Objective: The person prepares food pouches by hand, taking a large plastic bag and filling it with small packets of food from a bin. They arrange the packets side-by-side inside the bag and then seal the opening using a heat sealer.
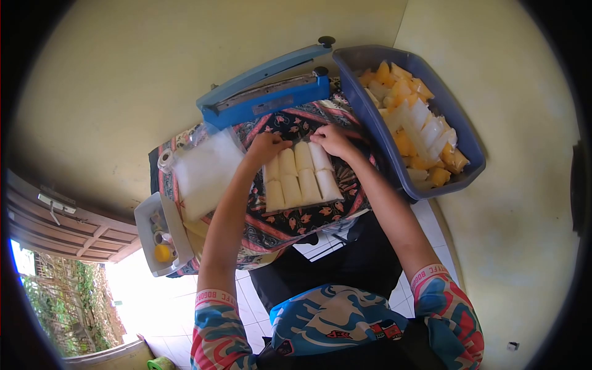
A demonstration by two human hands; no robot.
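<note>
A clear plastic bag of pale, cylindrical rolls (300, 176) lies flat on the patterned cloth in front of me, its rolls side by side in two rows. My left hand (269, 149) is closed at the bag's far left corner, fingertips on the plastic. At the far right corner, my right hand (333, 141) pinches the edge of the same bag. The exact grip of the fingertips is small and partly hidden. Left of my left forearm lies a stack of clear, whitish plastic bags (206, 166).
Behind the bag stands a blue impulse sealer (268, 102), its arm raised. A grey-blue tub (475, 154) of yellow and white packets is at the right. At the left sit a tape roll (165, 160) and a white bin (146, 237) with small items. Patterned cloth (296, 225) covers the table.
</note>
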